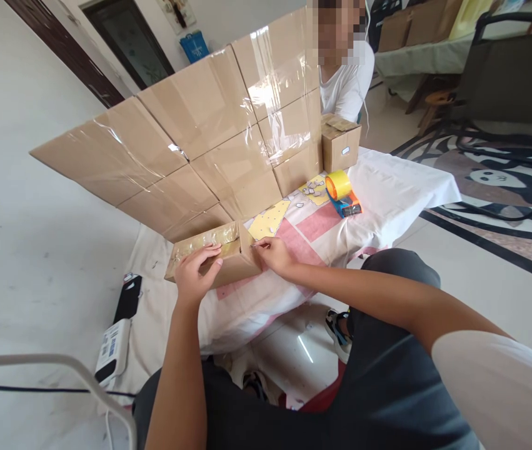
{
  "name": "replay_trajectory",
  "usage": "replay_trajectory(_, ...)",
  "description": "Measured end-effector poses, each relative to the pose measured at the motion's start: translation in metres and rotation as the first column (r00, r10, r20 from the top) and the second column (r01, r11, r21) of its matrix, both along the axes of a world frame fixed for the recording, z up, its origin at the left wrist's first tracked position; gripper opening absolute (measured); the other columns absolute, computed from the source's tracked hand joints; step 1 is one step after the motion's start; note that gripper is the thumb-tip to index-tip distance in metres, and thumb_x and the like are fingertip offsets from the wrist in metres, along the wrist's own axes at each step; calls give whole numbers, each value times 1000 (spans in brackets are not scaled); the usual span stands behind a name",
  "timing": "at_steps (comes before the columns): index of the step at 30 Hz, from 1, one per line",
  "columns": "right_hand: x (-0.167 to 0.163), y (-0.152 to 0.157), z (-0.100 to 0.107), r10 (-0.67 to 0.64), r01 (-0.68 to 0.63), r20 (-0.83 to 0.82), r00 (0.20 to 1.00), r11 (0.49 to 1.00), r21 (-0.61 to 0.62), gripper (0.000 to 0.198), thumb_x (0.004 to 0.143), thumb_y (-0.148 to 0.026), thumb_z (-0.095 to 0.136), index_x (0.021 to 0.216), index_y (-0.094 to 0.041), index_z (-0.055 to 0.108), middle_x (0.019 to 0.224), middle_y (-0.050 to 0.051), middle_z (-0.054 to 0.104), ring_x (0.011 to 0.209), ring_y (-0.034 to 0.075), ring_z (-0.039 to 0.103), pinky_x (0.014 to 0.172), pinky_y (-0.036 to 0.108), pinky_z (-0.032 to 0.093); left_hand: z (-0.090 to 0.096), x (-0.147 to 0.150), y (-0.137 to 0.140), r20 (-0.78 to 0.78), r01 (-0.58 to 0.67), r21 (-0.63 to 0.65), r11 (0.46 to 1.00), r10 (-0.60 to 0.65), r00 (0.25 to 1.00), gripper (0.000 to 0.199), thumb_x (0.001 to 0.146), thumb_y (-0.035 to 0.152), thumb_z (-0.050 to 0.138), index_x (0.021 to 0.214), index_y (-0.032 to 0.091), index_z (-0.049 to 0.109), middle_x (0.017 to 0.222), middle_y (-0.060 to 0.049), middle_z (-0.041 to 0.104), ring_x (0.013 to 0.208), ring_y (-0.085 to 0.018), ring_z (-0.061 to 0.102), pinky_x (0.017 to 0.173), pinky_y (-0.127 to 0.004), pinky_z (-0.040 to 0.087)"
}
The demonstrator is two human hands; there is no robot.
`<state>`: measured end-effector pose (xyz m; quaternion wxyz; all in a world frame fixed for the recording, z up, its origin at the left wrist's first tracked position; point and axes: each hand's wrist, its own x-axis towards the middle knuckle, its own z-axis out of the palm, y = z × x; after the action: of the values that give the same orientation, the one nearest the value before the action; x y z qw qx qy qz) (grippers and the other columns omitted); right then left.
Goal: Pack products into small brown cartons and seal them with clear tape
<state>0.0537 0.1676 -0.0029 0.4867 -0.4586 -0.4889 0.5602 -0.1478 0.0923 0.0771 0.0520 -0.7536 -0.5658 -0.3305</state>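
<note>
A small cardboard box (pixel 232 267) with clear tape over its top lies on the cloth-covered table in front of me. My left hand (pixel 196 274) rests on the top of the box, fingers stretched out and thumb apart. At the box's right end, my right hand (pixel 275 255) has thumb and fingers pinched together. A tiny thing shows at its fingertips, too small to name. Behind the box stands a tall wall of taped cardboard boxes (pixel 221 94). To the right lies a tape dispenser (pixel 343 195) with a yellow roll.
Another small box (pixel 341 147) with a white label stands at the wall's right end. A person in a white shirt (pixel 347 81) is behind it. A patterned tablecloth (pixel 303 244) covers the table. A white device (pixel 113 350) and a black object (pixel 128 299) lie at the left.
</note>
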Motion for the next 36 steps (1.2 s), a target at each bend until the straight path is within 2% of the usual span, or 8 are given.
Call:
replay_trajectory(5, 0, -7, 13, 1, -1, 15, 1000, 1000, 10, 17, 77, -12, 61, 82, -17, 77, 100, 5, 75, 93, 17, 65, 92, 29, 50, -2, -1, 1, 18, 17, 28, 999, -17, 1000, 14, 90, 32, 64, 98, 25, 73, 113, -1, 78, 117, -24, 69, 103, -43, 52)
replay_trajectory(8, 6, -14, 20, 170, -170, -10, 985, 984, -59, 29, 73, -6, 60, 91, -17, 80, 76, -1, 72, 71, 14, 63, 71, 24, 51, -3, -3, 2, 25, 22, 23, 999, -23, 999, 14, 89, 30, 64, 98, 25, 74, 114, -1, 78, 118, -24, 69, 103, -43, 52)
replay_trajectory(11, 17, -16, 26, 290, -293, -44, 956, 944, -149, 40, 74, -7, 60, 108, -15, 79, 57, -4, 62, 51, 9, 50, 52, 21, 40, -3, -4, 2, 20, 10, 10, 1000, -11, 1000, 14, 89, 30, 65, 99, 26, 74, 114, 0, 77, 119, -24, 68, 104, -44, 51)
replay_trajectory(17, 24, -16, 28, 331, -335, -58, 942, 919, -205, 45, 80, -7, 57, 120, -15, 75, 49, -5, 54, 46, 8, 41, 48, 20, 33, -3, -4, 2, 23, 6, -4, 1000, -6, 1000, 14, 90, 31, 64, 99, 25, 73, 115, -1, 77, 120, -24, 67, 105, -44, 50)
replay_trajectory(22, 21, -18, 25, 317, -316, -25, 948, 931, -183, 41, 77, -7, 60, 111, -19, 80, 58, -3, 64, 55, 10, 52, 58, 20, 44, -3, -5, 2, 14, 9, 0, 1000, -9, 1000, 15, 90, 31, 64, 98, 25, 73, 115, -1, 77, 119, -24, 68, 104, -44, 50)
replay_trajectory(28, 18, -21, 13, 270, -269, -4, 963, 955, -123, 32, 78, -9, 61, 98, -21, 83, 95, 1, 78, 89, 18, 70, 84, 29, 54, -4, -6, 3, 5, 14, 17, 1000, -14, 1000, 13, 89, 30, 65, 98, 25, 73, 115, -1, 77, 119, -24, 68, 104, -43, 51)
replay_trajectory(32, 13, -16, 6, 226, -225, 0, 974, 972, -70, 33, 82, -13, 61, 107, -23, 81, 115, 2, 77, 113, 21, 68, 103, 33, 50, -3, -6, 2, 8, 12, 16, 1000, -12, 1000, 13, 90, 31, 65, 98, 26, 73, 115, -1, 77, 119, -24, 68, 103, -43, 51)
replay_trajectory(36, 5, -6, 5, 177, -177, 18, 984, 984, -16, 30, 85, -18, 62, 108, -23, 80, 122, 3, 74, 120, 22, 65, 107, 35, 48, -3, -5, 2, 7, 5, 14, 1000, -5, 1000, 13, 90, 31, 64, 98, 26, 73, 115, -1, 77, 119, -25, 68, 103, -43, 51)
